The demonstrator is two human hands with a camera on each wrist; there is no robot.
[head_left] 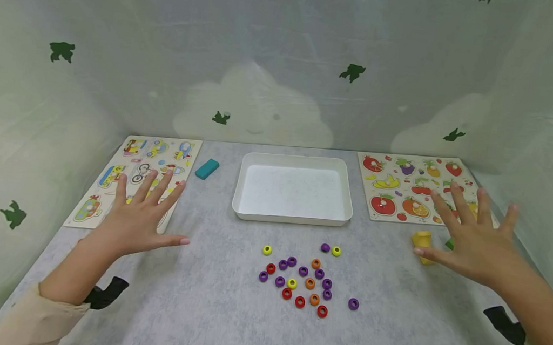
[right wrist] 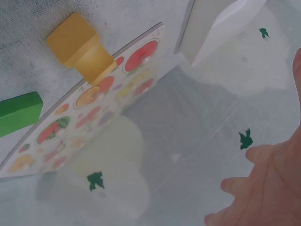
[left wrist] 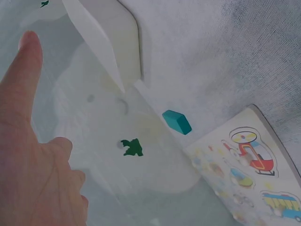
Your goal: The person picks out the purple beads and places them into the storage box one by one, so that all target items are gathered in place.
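Both hands hover over the table with fingers spread and nothing held. My left hand (head_left: 137, 225) is above the near part of a vehicle puzzle board (head_left: 123, 168), overlapping it in the head view. A teal block (head_left: 207, 169) lies beyond that board's right edge. On the other side, my right hand (head_left: 477, 250) overlaps the corner of a fruit puzzle board (head_left: 394, 192). Close by its thumb stands a yellow block (head_left: 421, 239), partly covered in the head view. A green block (right wrist: 21, 113) shows fully only in the right wrist view, cut by the frame edge.
Between the boards sits a white rectangular tray (head_left: 291, 219) with nothing in it. In front of it, several purple, red, orange and yellow beads (head_left: 300, 302) lie scattered. Pale cloth walls (head_left: 275, 58) with green bird shapes enclose the back and sides of the table.
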